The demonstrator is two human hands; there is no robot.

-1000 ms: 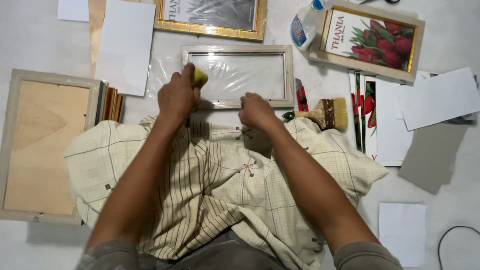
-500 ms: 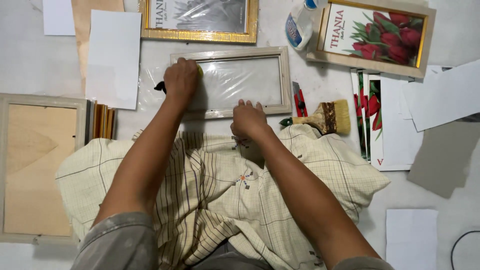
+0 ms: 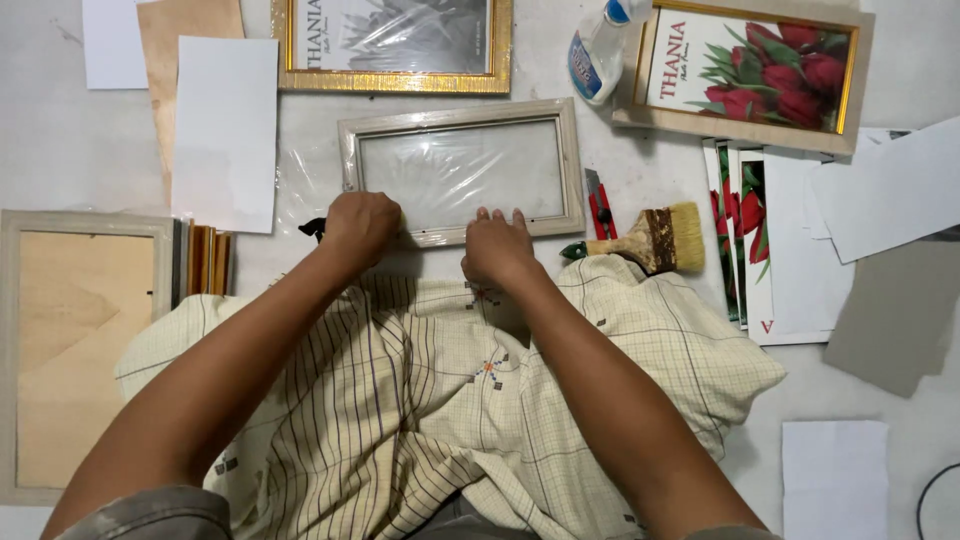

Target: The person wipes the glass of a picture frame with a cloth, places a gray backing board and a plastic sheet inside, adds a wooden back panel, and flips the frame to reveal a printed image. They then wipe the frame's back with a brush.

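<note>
Right, starting far out to the left of the grip: big pale frame (image 3: 10, 350) lying face down with its wooden backing showing, then a small stack of frames on edge (image 3: 205, 260) just beside it. Up and left of the hands, a white sheet (image 3: 225, 120) overlapping a brown board (image 3: 190, 20).

Now the left hand (image 3: 362, 222): curled into a fist, knuckles up, pressed down on the lower left corner of the light wooden frame (image 3: 570, 150). Contents of that fist hidden, apart from a dark scrap (image 3: 313, 228) poking out on its outer side. Cannot tell what that is.

Next along, the right hand (image 3: 497, 245): fingers apart and flat, clamped on nothing, just pinning the middle of the same lower rail. Frame lying flat directly ahead of both hands, on clear plastic film (image 3: 300, 185), glass cloudy and streaked. Beyond it, a gold frame (image 3: 390, 82). Under both forearms, a checked cloth (image 3: 450, 400) over the lap.

Progress, at a guess: early to middle. Frame steadied, glass not yet clear, no picture or backing in it.

Off to the right of the grip: red cutter (image 3: 600, 210), flat brush (image 3: 655, 238), spray bottle (image 3: 597, 55) further up, framed tulip print (image 3: 745, 70), loose tulip prints (image 3: 750, 240), grey card (image 3: 885, 310).
</note>
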